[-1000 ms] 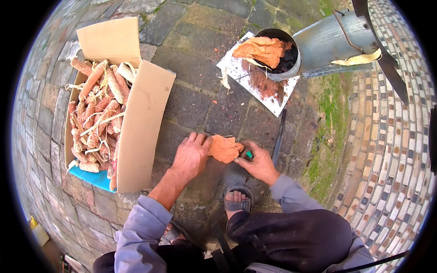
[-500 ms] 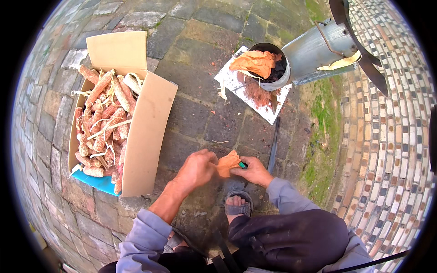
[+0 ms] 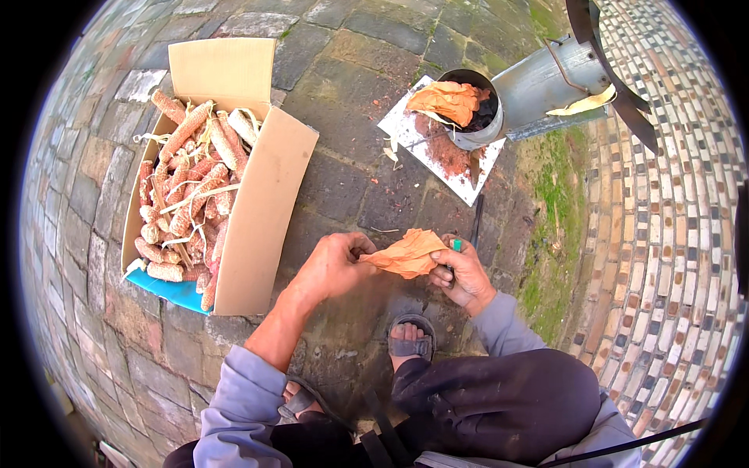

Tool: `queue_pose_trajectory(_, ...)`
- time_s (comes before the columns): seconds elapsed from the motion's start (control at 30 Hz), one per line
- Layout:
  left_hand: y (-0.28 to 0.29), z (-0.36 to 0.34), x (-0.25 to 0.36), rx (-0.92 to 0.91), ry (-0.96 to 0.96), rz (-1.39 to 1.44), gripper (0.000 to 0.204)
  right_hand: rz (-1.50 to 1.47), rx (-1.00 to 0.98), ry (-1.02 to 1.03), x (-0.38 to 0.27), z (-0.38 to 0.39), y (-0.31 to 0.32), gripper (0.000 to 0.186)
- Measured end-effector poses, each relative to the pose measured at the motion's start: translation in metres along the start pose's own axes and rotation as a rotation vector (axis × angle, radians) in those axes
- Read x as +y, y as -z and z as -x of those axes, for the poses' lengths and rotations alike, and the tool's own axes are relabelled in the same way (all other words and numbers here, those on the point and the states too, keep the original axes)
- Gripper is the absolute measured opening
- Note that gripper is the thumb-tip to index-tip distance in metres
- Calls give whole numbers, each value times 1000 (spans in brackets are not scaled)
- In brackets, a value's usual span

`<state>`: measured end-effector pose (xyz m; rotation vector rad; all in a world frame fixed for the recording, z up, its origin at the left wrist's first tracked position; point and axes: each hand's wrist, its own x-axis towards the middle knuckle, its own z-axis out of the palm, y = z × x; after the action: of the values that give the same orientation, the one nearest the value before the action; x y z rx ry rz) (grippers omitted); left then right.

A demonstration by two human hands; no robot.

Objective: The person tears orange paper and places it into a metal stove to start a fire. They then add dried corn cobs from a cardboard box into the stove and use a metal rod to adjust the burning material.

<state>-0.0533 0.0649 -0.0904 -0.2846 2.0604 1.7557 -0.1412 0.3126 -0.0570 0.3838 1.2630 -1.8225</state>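
A crumpled sheet of orange paper (image 3: 407, 254) stretches between my two hands above the paving. My left hand (image 3: 334, 267) is closed on its left end, with the fingers partly hidden behind the hand. My right hand (image 3: 466, 279) pinches the other end between thumb and fingers. A small green-topped thing, which looks like a lighter (image 3: 456, 245), sticks up from that same right hand. Beyond them is a round metal stove opening (image 3: 477, 140), with dark pieces inside and another crumpled orange paper (image 3: 449, 101) lying at its left side.
On the left stands an open cardboard box (image 3: 261, 226) full of corn cobs (image 3: 191, 179). A white board (image 3: 466, 191) with reddish ash lies under the stove. A metal pipe (image 3: 550, 86) with a dried husk (image 3: 581, 105) leads right. A dark rod (image 3: 477, 222) lies near my right hand.
Both hands have moved up a little and apart, and the orange paper is now spread wider between them. The green-topped thing has turned more upright in my right hand.
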Motion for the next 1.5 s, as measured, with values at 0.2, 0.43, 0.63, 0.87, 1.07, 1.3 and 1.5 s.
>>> queue_pose_trajectory(0.2,-20,12,22,293,-415,-279,58,92,32,62,-6,11,-21,16)
queue_pose_trajectory(0.43,-37,15,25,5,-134,-188,42,177,-58,87,4,16,-11,20)
queue_pose_trajectory(0.63,-43,13,27,-79,-38,81,24,722,57,430,0,17,-20,38)
queue_pose_trajectory(0.87,-49,8,23,-7,-44,118,26,864,-61,447,5,20,-16,21)
queue_pose_trajectory(1.07,-46,7,16,49,-127,56,35,793,72,524,6,21,-13,20)
queue_pose_trajectory(1.3,-37,10,26,171,-39,-13,35,863,109,581,9,21,-11,19)
queue_pose_trajectory(1.5,-37,3,16,187,23,540,29,881,122,611,9,20,-15,15)
